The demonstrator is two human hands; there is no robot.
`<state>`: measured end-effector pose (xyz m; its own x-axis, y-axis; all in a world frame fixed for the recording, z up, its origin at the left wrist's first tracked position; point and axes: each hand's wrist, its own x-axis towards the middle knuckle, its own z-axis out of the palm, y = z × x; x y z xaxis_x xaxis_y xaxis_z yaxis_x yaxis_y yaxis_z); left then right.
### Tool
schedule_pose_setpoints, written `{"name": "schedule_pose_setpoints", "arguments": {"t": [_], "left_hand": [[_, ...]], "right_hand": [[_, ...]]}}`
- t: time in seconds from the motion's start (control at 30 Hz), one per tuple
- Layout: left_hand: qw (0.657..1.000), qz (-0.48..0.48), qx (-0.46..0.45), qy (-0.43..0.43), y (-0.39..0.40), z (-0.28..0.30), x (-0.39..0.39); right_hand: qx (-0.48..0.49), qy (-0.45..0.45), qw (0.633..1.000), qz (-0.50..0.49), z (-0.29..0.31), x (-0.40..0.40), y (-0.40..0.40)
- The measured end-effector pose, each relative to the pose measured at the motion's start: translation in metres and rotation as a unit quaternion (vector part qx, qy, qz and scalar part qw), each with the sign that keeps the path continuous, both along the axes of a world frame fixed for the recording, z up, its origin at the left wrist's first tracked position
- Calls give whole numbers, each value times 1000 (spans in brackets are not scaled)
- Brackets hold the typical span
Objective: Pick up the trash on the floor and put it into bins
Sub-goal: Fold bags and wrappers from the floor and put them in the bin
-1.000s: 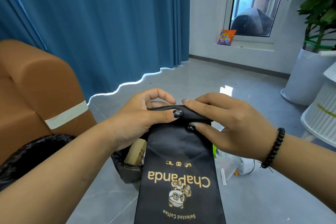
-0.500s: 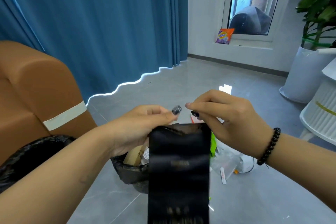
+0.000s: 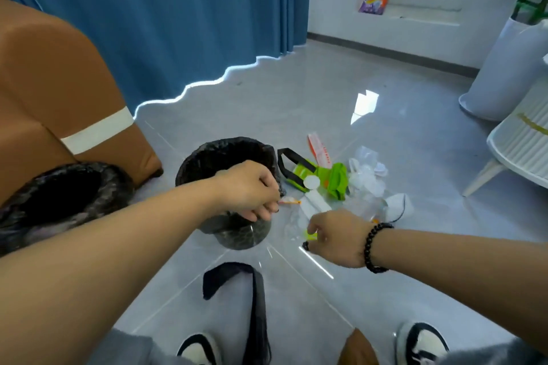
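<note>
Black fabric strip [image 3: 255, 305], blurred, hangs or lies nearest the viewer between the two shoes [image 3: 424, 344]; what it is cannot be told. Next out, the right hand [image 3: 335, 238] is low over the grey floor [image 3: 296, 104], fingers curled down onto a clear wrapper with a yellow-green bit [image 3: 310, 235]; whether the pinch has closed is not resolved, and the fingertips are hidden under the hand. The left hand [image 3: 252, 190] sits over the near rim of the small black-lined bin [image 3: 225, 154], fingers curled; an orange-tipped scrap [image 3: 289, 202] shows at the fingertips, apparently pinched, though blur leaves this uncertain. Second lined bin [image 3: 62, 192] lies further left, against the brown sofa [image 3: 53, 83]. The trash pile [image 3: 364, 184] lies beyond and right of the small bin: green bag with black handles [image 3: 323, 178], white and clear wrappers, a red-and-white sachet [image 3: 318, 148]. Judgement: pile lies ahead of the right hand, which is nearer; bin lies to its left, so a short leftward carry follows. Far: blue curtain [image 3: 178, 9], window sill.
</note>
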<state>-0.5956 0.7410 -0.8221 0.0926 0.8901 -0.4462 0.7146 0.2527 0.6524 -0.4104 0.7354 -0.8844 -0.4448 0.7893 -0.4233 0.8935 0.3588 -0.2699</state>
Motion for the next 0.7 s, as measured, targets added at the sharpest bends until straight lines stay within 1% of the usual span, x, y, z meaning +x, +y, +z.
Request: {"name": "schedule_pose_setpoints", "arguments": {"t": [0.07, 0.1, 0.17, 0.23, 0.27, 0.33, 0.4, 0.43, 0.5, 0.57, 0.7], "left_hand": [[999, -24, -11, 20, -1, -10, 1], [999, -26, -10, 18, 0, -12, 0], [1000, -21, -2, 10, 2, -12, -4], [1000, -16, 6, 3, 4, -11, -7], [1000, -19, 6, 2, 6, -9, -7], [1000, -26, -2, 3, 7, -8, -7], [1000, -23, -9, 3, 11, -7, -7], [1000, -17, -9, 1, 14, -8, -10], [1000, -9, -14, -2, 18, -10, -13], [1000, -4, -17, 8, 20, -15, -18], [999, 11, -34, 25, 22, -23, -32]], "right_hand": [[-39, -108, 993, 26, -26, 4, -2], [-51, -134, 989, 28, -36, 5, -1], [-56, -153, 986, 21, -53, 2, 4], [-57, -138, 989, 10, -72, -13, 11], [-57, -114, 992, -5, -84, -24, 15], [-72, -29, 995, -58, -110, -51, 16], [-104, 60, 985, -127, -141, -76, 8], [-126, 86, 977, -149, -158, -88, 4], [-172, 95, 963, -181, -191, -103, -8], [-199, 83, 955, -204, -217, -109, -16], [-188, 34, 965, -181, -238, -105, -8]]}}
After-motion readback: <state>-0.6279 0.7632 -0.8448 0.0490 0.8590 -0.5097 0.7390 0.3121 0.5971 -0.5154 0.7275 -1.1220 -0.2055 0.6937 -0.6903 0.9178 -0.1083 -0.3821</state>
